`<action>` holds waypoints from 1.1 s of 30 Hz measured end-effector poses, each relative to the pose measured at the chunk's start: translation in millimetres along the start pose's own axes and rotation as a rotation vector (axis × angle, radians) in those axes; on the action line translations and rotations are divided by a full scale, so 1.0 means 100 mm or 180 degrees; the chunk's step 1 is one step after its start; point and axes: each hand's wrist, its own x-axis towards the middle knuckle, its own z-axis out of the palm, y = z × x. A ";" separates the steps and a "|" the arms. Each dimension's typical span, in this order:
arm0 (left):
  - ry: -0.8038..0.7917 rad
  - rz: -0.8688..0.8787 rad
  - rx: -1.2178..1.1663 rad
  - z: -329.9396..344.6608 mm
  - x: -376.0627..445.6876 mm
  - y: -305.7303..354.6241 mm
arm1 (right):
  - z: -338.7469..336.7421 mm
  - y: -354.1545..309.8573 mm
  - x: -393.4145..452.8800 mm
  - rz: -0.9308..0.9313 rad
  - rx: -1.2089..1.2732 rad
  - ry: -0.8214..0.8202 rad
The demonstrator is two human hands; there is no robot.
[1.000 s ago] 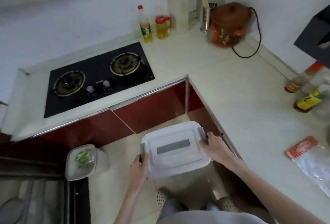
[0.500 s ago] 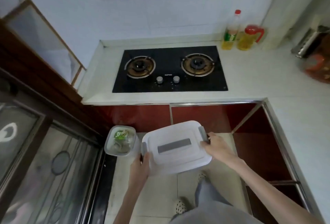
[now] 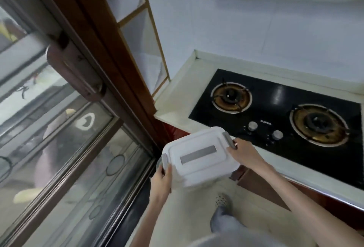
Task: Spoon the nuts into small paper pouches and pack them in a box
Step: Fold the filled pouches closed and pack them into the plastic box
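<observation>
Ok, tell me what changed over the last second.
The view swung left: the clay cooker, oil bottles and small bin dropped out of view, and a glass door came in beside the gas hob. Unchanged: left hand and right hand still grip the lidded white box by its ends.

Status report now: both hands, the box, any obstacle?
Left hand and right hand grip the closed white box by its ends, in the air. Glass door close at left.

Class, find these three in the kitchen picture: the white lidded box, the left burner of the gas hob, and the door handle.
white lidded box (image 3: 199,157): head view, grey strip on its lid.
left burner (image 3: 230,97): head view, centre of the burner ring.
door handle (image 3: 73,70): head view, middle of the brown bar.
</observation>
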 end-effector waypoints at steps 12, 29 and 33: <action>0.0214 -0.0437 -0.0542 0.08 1.45 0.68 | -0.40 -0.99 2.00 -0.0555 -0.0417 -0.0072; -0.0074 -0.0799 -0.0535 0.20 2.89 1.05 | -0.40 -1.76 3.65 -0.0690 -0.0508 -0.0184; -0.0182 -0.0854 -0.0360 0.21 2.95 1.03 | -0.35 -1.74 3.74 -0.0668 -0.0390 -0.0372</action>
